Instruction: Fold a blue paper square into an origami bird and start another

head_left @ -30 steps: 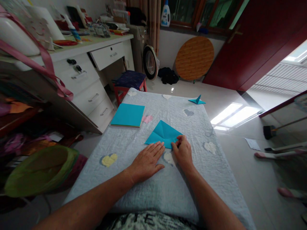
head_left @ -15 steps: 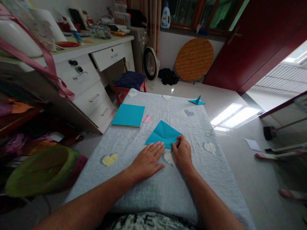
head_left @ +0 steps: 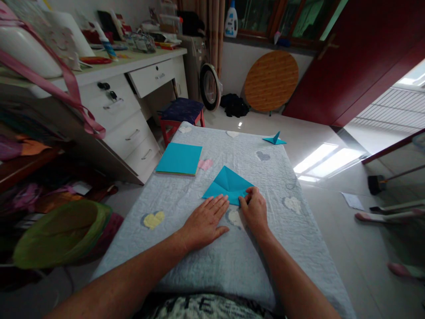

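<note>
A blue sheet of origami paper point(head_left: 226, 182), folded and creased, lies on the cloth-covered table point(head_left: 212, 274) in front of me. My left hand point(head_left: 206, 221) rests flat, its fingertips on the paper's near left edge. At the near right corner, the thumb and fingers of my right hand point(head_left: 255, 209) pinch the paper's edge. A square stack of paper point(head_left: 179, 158) with a blue sheet on top sits farther off to the left. Near the far right corner of the table stands a small folded blue paper piece point(head_left: 275, 139) with an upright point.
Left of the table are a white desk with drawers point(head_left: 122, 128) and a bin with a green liner point(head_left: 61, 235). A stool point(head_left: 182, 110) stands beyond the far left corner. Behind it is a washing machine with its round door point(head_left: 210, 87) open. A round wooden board point(head_left: 272, 81) leans on the wall.
The view has shifted very slightly. Both hands keep nearly the same place on the blue paper, and its folded shape looks unchanged.
</note>
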`<control>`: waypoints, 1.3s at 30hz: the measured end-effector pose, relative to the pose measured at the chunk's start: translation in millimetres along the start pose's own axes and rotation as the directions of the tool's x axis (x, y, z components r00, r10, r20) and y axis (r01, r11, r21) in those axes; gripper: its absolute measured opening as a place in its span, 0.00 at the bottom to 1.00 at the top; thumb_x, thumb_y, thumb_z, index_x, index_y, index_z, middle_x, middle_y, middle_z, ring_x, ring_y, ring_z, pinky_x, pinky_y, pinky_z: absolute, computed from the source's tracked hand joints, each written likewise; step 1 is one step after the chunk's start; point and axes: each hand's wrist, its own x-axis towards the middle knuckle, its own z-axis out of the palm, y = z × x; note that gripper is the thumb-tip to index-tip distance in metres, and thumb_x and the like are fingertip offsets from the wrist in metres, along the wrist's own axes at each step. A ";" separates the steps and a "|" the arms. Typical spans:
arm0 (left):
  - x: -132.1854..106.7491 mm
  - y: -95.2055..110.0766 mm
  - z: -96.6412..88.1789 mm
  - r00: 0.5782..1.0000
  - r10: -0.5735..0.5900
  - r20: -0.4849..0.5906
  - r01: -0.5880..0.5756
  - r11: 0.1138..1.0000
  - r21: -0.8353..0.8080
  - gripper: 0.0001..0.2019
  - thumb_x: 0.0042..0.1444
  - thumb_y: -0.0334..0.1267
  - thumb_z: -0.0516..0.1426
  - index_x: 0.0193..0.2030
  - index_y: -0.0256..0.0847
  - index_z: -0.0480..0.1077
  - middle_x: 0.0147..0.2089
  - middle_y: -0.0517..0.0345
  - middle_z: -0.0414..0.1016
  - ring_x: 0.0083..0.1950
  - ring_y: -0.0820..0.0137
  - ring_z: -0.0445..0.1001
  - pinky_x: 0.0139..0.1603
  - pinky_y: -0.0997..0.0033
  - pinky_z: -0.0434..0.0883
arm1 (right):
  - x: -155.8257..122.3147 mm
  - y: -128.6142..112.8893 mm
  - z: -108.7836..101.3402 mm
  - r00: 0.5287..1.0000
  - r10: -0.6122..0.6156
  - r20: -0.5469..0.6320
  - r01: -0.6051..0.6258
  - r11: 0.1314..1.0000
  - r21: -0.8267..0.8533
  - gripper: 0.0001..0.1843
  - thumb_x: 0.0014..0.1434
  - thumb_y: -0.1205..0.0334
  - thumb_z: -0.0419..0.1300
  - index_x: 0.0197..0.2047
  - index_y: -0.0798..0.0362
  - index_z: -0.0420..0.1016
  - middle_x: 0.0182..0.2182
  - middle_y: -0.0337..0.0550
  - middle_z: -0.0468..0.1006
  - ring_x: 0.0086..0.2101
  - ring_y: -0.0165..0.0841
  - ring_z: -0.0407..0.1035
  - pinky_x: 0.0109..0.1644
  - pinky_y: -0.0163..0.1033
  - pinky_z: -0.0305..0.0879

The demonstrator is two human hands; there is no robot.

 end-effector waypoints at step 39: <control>1.0 1.2 -9.7 0.997 -0.038 0.061 0.043 0.995 -0.089 0.36 0.66 0.58 0.47 0.73 0.36 0.50 0.75 0.47 0.52 0.75 0.61 0.50 0.73 0.58 0.49 | -15.1 -11.3 -3.9 0.810 -0.536 0.238 0.541 0.839 0.049 0.17 0.67 0.69 0.51 0.51 0.53 0.78 0.51 0.51 0.79 0.51 0.41 0.70 0.59 0.50 0.68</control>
